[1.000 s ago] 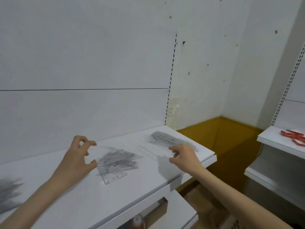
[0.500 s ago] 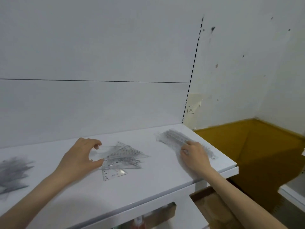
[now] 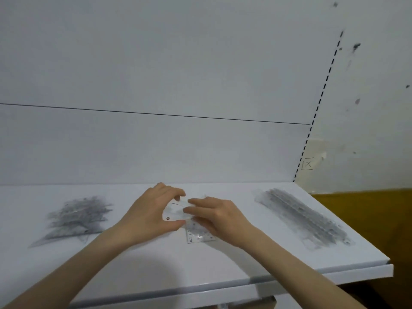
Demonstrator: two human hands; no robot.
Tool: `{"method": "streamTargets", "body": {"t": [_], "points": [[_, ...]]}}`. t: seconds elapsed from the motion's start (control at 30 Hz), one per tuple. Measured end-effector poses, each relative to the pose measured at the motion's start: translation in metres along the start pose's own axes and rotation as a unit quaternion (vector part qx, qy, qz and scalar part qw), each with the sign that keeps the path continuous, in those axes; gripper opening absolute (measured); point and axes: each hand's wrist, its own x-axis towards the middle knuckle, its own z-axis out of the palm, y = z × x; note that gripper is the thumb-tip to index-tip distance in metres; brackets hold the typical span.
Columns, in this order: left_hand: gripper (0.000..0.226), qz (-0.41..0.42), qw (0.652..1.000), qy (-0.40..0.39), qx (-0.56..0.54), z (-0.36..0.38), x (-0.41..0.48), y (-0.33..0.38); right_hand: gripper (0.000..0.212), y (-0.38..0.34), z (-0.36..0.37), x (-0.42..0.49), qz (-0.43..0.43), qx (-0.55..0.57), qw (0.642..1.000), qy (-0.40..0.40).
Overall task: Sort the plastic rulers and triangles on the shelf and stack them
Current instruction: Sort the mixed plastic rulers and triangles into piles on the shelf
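A small heap of clear plastic triangles (image 3: pixel 196 231) lies mid-shelf on the white shelf (image 3: pixel 156 264). My left hand (image 3: pixel 151 215) curls over its left side, thumb and fingers pinching a clear piece. My right hand (image 3: pixel 218 217) rests on the heap from the right, fingers stretched toward the left hand's. A stack of clear triangles (image 3: pixel 75 219) lies at the left. A stack of long clear rulers (image 3: pixel 305 217) lies at the right end, slanting toward the front edge.
The white back panel (image 3: pixel 156 141) rises right behind the shelf. The shelf ends at its right edge (image 3: pixel 388 266), with a brown floor (image 3: pixel 367 208) beyond. A lower shelf shows under the front edge.
My right hand left the ruler stack at the right and moved left onto the middle heap beside my left hand. The view swung left, bringing the left triangle stack further in.
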Motion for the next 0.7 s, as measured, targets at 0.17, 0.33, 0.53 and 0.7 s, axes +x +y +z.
{"method": "streamTargets", "body": {"t": [0.17,0.33,0.53,0.7], "points": [[0.063,-0.050,0.999,-0.007,0.012,-0.008,-0.014,-0.021,0.041,0.030,0.009,-0.006,0.103,-0.050,0.993,-0.032],[0.066,-0.132,0.991,-0.029,0.014,-0.018,-0.040,-0.052,0.050,0.048,0.015,-0.011,0.207,-0.086,0.945,-0.237],[0.068,-0.137,0.990,-0.033,0.012,-0.036,-0.057,-0.073,0.016,0.049,0.022,-0.004,0.139,-0.136,0.956,-0.220],[0.039,-0.130,0.991,-0.024,0.026,-0.066,-0.072,-0.098,0.072,0.009,0.029,0.059,0.139,-0.186,0.965,-0.120]]}}
